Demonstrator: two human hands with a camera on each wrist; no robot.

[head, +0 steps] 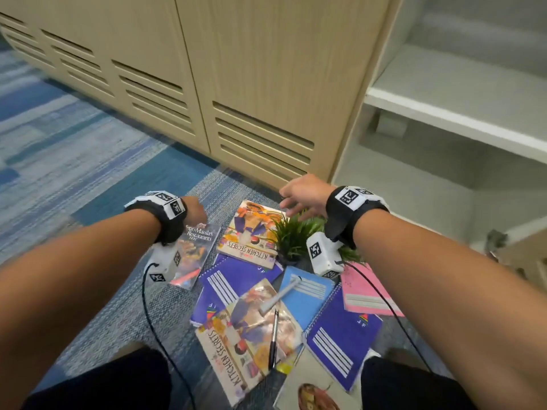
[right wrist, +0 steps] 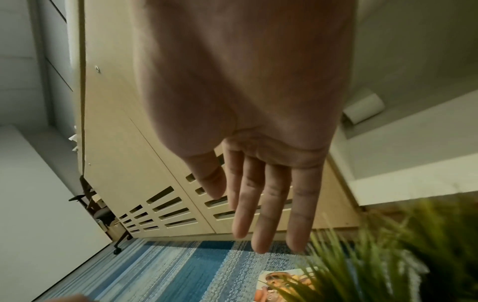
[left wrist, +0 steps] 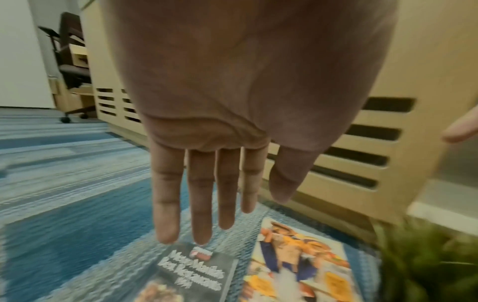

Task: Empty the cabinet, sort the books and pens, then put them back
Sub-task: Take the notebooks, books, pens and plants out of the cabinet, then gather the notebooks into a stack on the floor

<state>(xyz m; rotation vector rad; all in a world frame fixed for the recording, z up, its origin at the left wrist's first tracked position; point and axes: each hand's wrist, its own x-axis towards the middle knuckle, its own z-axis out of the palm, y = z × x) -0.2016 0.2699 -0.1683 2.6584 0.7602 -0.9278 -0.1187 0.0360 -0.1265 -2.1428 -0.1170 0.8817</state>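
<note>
The open cabinet [head: 461,93] is seen ahead and to the right of the right hand [head: 305,194], its white shelves bare. On the blue carpet [head: 74,149] below both hands a spread of books and notebooks is laid out. Under the left hand [left wrist: 232,92], whose fingers [left wrist: 199,204] are held straight with nothing gripped, the restaurant guide [head: 195,250] lies flat. A Kitchen Secrets cookbook [head: 251,232] lies between the two hands. The right hand is likewise held with fingers extended and empty, just above the potted plant [head: 293,238]. Nearer the person, a grey marker [head: 279,294] and a black pen [head: 273,338] rest on the books.
</note>
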